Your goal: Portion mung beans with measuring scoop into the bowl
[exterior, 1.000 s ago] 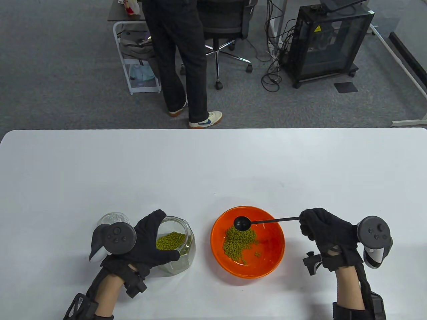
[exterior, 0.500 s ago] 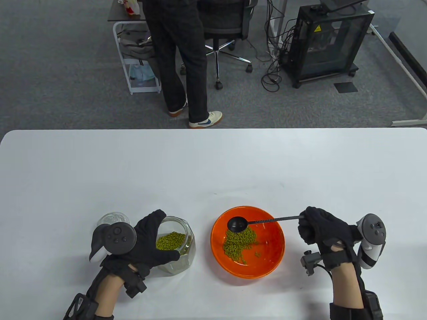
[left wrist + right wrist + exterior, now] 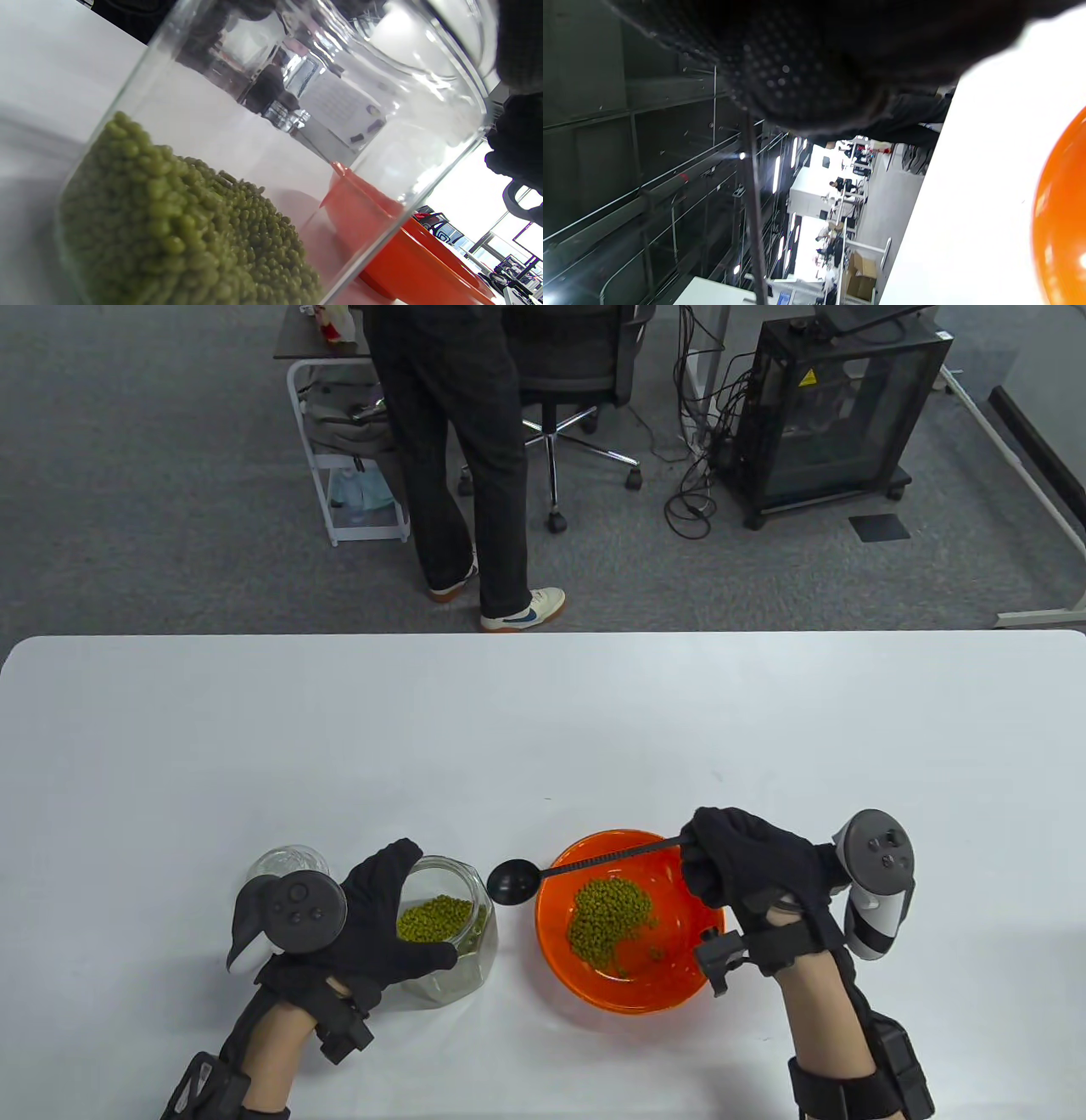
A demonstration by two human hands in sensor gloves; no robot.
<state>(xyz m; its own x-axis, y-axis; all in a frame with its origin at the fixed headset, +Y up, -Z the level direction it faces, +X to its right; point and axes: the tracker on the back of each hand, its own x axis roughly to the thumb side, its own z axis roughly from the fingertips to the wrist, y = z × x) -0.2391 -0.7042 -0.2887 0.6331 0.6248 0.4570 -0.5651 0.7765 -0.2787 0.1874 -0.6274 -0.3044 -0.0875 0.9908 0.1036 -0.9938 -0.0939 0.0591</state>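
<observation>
A clear glass jar (image 3: 450, 933) part full of green mung beans (image 3: 434, 918) stands at the table's front left, tilted toward the bowl; my left hand (image 3: 373, 920) grips its side. Seen close in the left wrist view, the jar (image 3: 237, 152) holds the beans (image 3: 178, 228). An orange bowl (image 3: 679, 984) with a heap of beans (image 3: 609, 918) sits to the jar's right. My right hand (image 3: 751, 865) pinches the handle of a black measuring scoop (image 3: 512, 881). The scoop's cup hangs between the jar's mouth and the bowl's left rim and looks empty. Only the thin handle (image 3: 753, 212) shows in the right wrist view.
The jar's glass lid (image 3: 287, 863) lies just behind my left hand. Bare white table (image 3: 543, 729) stretches beyond the bowl and to both sides. A person's legs (image 3: 458, 475) and an office chair (image 3: 568, 390) stand past the table's far edge.
My right hand has moved left with the scoop. The scoop's cup left the bowl's inside and now hangs past the left rim near the jar mouth. The left hand and jar have not moved.
</observation>
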